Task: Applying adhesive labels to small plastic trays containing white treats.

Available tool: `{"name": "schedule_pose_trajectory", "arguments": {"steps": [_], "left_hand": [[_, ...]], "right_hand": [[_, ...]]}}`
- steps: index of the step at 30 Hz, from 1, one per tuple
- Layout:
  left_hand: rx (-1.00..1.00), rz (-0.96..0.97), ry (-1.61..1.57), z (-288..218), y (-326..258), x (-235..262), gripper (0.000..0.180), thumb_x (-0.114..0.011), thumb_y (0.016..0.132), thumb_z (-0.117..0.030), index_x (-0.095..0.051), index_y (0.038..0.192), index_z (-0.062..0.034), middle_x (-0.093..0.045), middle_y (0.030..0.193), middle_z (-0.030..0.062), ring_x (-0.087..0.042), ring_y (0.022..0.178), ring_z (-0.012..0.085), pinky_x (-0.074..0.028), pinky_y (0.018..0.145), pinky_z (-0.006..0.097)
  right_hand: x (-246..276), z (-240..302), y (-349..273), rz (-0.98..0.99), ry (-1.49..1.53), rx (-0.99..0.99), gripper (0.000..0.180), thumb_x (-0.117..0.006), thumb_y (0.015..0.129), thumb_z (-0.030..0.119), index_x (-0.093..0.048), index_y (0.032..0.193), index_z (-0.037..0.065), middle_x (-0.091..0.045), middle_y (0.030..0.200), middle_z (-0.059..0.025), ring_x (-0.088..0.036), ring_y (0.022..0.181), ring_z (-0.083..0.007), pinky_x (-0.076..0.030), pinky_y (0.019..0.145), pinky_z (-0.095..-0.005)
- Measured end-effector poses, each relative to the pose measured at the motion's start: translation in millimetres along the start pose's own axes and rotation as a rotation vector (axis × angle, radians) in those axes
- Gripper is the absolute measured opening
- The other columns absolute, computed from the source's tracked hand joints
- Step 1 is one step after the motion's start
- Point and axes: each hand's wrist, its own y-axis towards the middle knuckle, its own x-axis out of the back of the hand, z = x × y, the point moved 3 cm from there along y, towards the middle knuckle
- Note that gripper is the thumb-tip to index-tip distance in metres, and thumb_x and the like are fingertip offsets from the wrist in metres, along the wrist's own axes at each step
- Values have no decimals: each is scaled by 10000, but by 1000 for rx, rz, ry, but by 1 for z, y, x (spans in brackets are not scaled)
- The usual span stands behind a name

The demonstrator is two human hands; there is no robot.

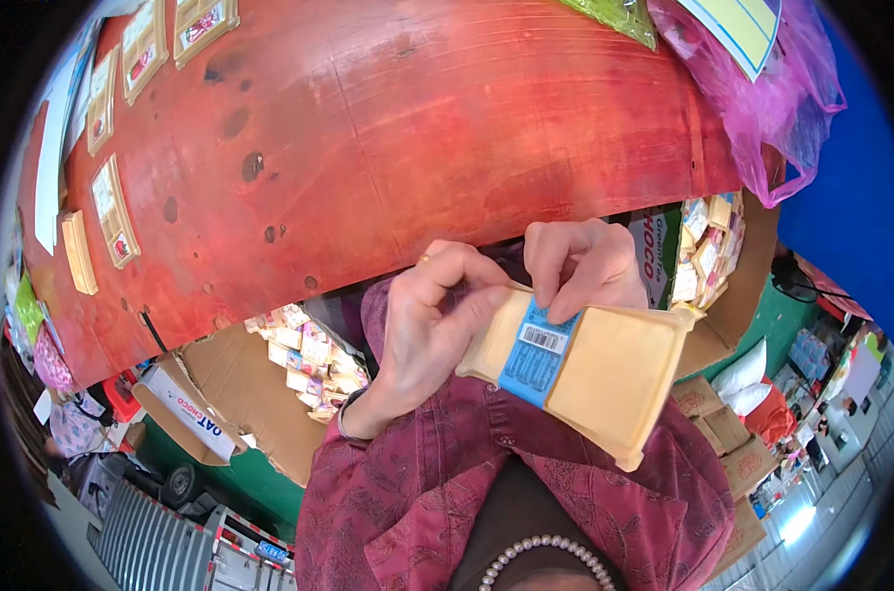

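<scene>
Head view.

Item: flat tan packet (605, 379), wedge-like, wrapped by a blue label band (536, 355) bearing a barcode patch. Position: just right of centre, tilted, its wide end toward 4 o'clock, held above the lap and clear of the table.

Left hand (432, 320): at centre, fingers curled closed around the packet's narrow end, thumb pressed on its upper face beside the band.

Right hand (585, 266): at 1 o'clock from the left hand, fingers bent down, fingertips pinching the upper edge of the packet at the top of the blue band. The two hands nearly touch.

Table (417, 128): red wooden top with dark spots, filling the upper half.

On the table, toward 10 o'clock: several small tan packets (112, 212) lying flat in a loose column along the left edge.

At 1 o'clock: pink plastic bag (762, 108) on the table's right end.

At 8 o'clock, below the table: open cardboard box (304, 360) holding small wrapped packets. A second such box (708, 256) at 3 o'clock.

Lower edge: dark red patterned sleeves, a string of pale beads (541, 552).
</scene>
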Motion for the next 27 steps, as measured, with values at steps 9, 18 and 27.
{"name": "schedule_pose_trajectory", "arguments": {"steps": [9, 18, 27], "left_hand": [[-653, 129, 527, -55, -10, -6, 547, -693, 724, -400, -605, 1008, 59, -602, 982, 179, -566, 946, 313, -452, 819, 379], [-138, -279, -142, -4, -49, 63, 248, -634, 692, 60, -636, 940, 61, -665, 945, 110, -644, 817, 181, -523, 754, 316], [53, -758, -337, 162, -220, 228, 348, -665, 755, -116, -552, 1048, 32, -634, 965, 106, -620, 814, 181, -484, 714, 270]], "right_hand": [[6, 6, 11, -127, -236, 3, 103, -716, 716, 88, -698, 789, 18, -598, 769, -73, -573, 700, -172, -447, 610, -265], [-35, 30, 34, -143, -677, -176, 270, -685, 757, 41, -628, 1010, -33, -628, 858, -126, -620, 779, -211, -496, 670, -306], [43, 122, 82, -647, -2120, 288, 451, -677, 680, -19, -583, 1118, 32, -542, 1120, -137, -469, 1077, -328, -385, 906, -407]]}}
